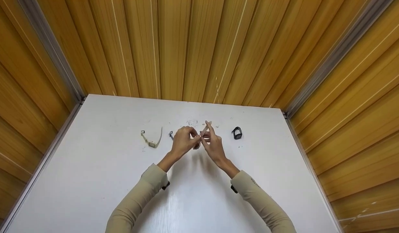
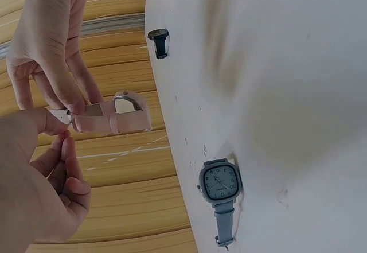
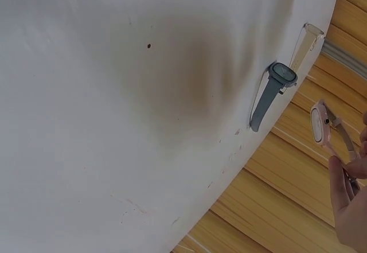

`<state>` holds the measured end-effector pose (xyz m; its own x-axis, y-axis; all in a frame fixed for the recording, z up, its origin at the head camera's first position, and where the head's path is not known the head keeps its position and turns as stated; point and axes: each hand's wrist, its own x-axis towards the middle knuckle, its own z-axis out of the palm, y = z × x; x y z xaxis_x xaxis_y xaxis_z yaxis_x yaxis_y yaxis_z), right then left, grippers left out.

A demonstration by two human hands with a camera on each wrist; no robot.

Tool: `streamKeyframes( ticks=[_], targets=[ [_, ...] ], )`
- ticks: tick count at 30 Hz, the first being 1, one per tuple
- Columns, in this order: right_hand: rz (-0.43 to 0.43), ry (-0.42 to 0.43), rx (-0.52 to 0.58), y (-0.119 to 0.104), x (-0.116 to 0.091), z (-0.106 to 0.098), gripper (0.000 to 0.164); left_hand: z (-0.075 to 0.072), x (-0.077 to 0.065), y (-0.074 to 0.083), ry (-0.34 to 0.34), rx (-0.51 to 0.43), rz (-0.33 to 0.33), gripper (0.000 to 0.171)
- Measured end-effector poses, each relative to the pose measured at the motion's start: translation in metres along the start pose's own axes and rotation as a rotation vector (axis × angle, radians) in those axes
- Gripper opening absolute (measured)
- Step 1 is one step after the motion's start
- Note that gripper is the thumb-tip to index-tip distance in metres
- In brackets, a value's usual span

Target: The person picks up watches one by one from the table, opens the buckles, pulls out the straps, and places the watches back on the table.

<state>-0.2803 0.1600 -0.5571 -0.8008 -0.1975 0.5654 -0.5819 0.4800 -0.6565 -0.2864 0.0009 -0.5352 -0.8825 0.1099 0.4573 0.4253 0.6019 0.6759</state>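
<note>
Both hands meet above the table, holding a pale pink wristwatch [image 2: 131,122] between them. My left hand [image 1: 183,139] pinches the strap near its buckle end with thumb and finger. From the other side, my right hand [image 1: 215,147] grips the band with its fingertips. The strap forms a loop in the left wrist view, and the watch case [image 3: 317,125] hangs off to one side. Fingers partly cover the buckle, so I cannot tell whether it is fastened. In the head view the hands hide most of this watch.
A blue-grey watch [image 2: 221,183] lies on the white table [image 1: 89,168], partly behind my left hand in the head view. Left of it rests a cream watch [image 1: 152,144] with its strap spread. A black watch [image 1: 237,133] lies to the right. Wood-patterned walls [image 1: 173,48] enclose the table.
</note>
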Motion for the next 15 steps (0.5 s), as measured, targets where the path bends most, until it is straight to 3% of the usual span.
streamKeyframes(
  ticks=[6, 15],
  targets=[
    [0.023, -0.020, 0.014, 0.002, 0.001, -0.002, 0.065, 0.000, -0.005, -0.010, -0.032, -0.102, -0.011, 0.006],
    [0.071, -0.018, 0.050, 0.001, 0.005, -0.002, 0.076, 0.000, -0.015, -0.024, -0.182, -0.292, -0.067, 0.015]
  ],
)
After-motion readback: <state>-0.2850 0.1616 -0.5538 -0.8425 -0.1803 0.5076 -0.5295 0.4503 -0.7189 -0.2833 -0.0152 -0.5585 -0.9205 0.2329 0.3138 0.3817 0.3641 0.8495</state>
